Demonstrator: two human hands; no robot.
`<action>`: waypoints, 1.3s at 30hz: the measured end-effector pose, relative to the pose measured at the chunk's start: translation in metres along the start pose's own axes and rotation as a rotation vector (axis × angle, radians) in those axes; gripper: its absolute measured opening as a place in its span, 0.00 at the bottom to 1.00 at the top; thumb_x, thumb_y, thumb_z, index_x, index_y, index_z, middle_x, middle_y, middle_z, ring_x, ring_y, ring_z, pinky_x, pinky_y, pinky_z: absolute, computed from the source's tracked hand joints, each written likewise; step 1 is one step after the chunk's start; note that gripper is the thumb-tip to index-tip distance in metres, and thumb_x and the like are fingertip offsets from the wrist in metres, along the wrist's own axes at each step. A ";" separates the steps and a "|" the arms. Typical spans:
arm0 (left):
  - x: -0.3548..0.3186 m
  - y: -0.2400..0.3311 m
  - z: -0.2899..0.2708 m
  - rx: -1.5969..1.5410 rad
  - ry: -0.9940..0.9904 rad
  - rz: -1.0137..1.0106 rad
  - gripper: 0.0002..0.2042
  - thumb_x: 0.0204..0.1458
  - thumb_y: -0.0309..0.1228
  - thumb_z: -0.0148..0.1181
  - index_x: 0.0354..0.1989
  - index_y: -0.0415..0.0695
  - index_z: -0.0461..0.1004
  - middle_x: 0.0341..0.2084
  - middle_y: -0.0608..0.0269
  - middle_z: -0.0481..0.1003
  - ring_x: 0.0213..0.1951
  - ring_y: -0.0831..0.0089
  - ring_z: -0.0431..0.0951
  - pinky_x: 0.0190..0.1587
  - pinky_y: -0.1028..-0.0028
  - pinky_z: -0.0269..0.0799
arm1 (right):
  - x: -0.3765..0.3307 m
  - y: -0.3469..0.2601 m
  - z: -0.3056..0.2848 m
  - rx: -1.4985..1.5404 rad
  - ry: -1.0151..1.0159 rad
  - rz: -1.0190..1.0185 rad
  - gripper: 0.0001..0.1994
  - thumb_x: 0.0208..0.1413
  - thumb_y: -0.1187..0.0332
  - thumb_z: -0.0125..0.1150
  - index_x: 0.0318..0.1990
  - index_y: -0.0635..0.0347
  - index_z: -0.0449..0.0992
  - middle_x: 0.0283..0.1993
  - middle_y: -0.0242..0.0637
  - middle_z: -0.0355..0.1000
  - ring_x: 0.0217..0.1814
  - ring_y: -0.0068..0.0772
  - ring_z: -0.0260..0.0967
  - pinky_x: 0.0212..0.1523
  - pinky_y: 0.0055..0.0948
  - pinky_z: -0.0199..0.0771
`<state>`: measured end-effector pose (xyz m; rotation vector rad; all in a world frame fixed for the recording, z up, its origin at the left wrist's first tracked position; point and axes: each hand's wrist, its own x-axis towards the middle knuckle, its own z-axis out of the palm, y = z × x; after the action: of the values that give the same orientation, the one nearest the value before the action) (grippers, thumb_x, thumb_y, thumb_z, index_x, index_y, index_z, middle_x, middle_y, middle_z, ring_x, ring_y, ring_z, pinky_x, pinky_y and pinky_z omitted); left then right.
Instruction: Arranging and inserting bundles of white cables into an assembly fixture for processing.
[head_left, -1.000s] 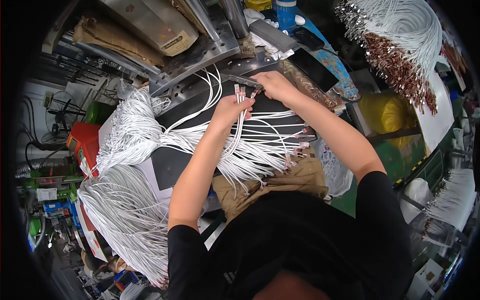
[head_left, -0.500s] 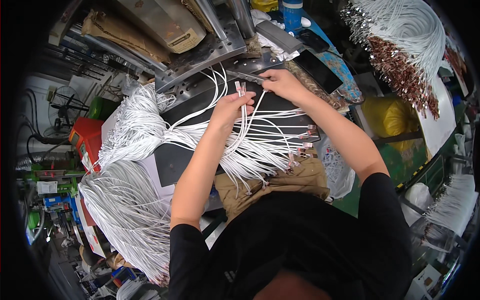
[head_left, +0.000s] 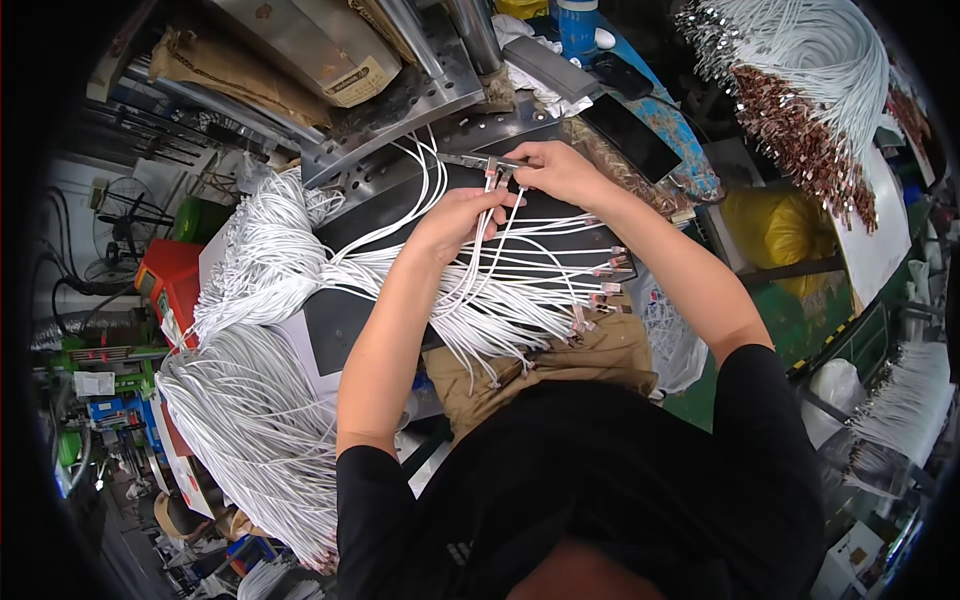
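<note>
My left hand (head_left: pixel 462 215) pinches a few thin white wires (head_left: pixel 480 250) near their metal-tipped ends, held upright over a dark work plate (head_left: pixel 400 200). My right hand (head_left: pixel 553 168) grips a small metal tool (head_left: pixel 478 160) that lies across the plate's far edge, touching the wire tips. More white wires (head_left: pixel 540 290) with small terminals fan out across the plate toward my right. A thick bundle of white wires (head_left: pixel 265 260) drapes off the plate to my left.
A perforated metal machine bed (head_left: pixel 400 100) stands behind the plate. A large hank of white wires (head_left: pixel 250 430) hangs at lower left. A bundle with copper terminals (head_left: pixel 800 110) lies upper right, near a yellow bag (head_left: pixel 790 225). A dark phone (head_left: pixel 635 135) rests by my right wrist.
Both hands stay at the plate's far edge; my left hand has lifted the wire ends closer to the tool under my right hand. The view has shifted slightly.
</note>
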<state>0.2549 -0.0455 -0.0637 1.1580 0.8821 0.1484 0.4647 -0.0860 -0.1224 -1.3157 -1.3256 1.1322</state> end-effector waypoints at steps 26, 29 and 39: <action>0.007 -0.018 -0.020 -0.079 0.175 0.144 0.12 0.58 0.38 0.65 0.40 0.41 0.80 0.29 0.69 0.77 0.28 0.79 0.77 0.35 0.80 0.72 | -0.016 -0.027 -0.010 -0.100 -0.052 0.125 0.19 0.54 0.64 0.72 0.50 0.65 0.78 0.41 0.36 0.80 0.40 0.20 0.74 0.43 0.22 0.72; 0.006 -0.018 -0.013 -0.041 0.201 0.126 0.12 0.58 0.38 0.64 0.40 0.41 0.80 0.29 0.69 0.77 0.28 0.79 0.77 0.34 0.80 0.73 | -0.020 -0.032 -0.007 -0.221 -0.084 0.054 0.20 0.54 0.63 0.72 0.50 0.66 0.78 0.41 0.36 0.80 0.40 0.20 0.74 0.42 0.22 0.73; -0.002 -0.020 -0.043 0.032 0.248 0.103 0.13 0.60 0.38 0.61 0.40 0.39 0.80 0.28 0.68 0.76 0.28 0.78 0.77 0.33 0.79 0.73 | -0.020 -0.031 -0.018 -0.140 -0.011 0.184 0.22 0.53 0.62 0.73 0.51 0.66 0.78 0.41 0.36 0.80 0.39 0.21 0.74 0.41 0.22 0.73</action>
<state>0.2183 -0.0241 -0.0844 1.2324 1.0458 0.3690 0.4776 -0.1057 -0.0894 -1.5617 -1.3323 1.1890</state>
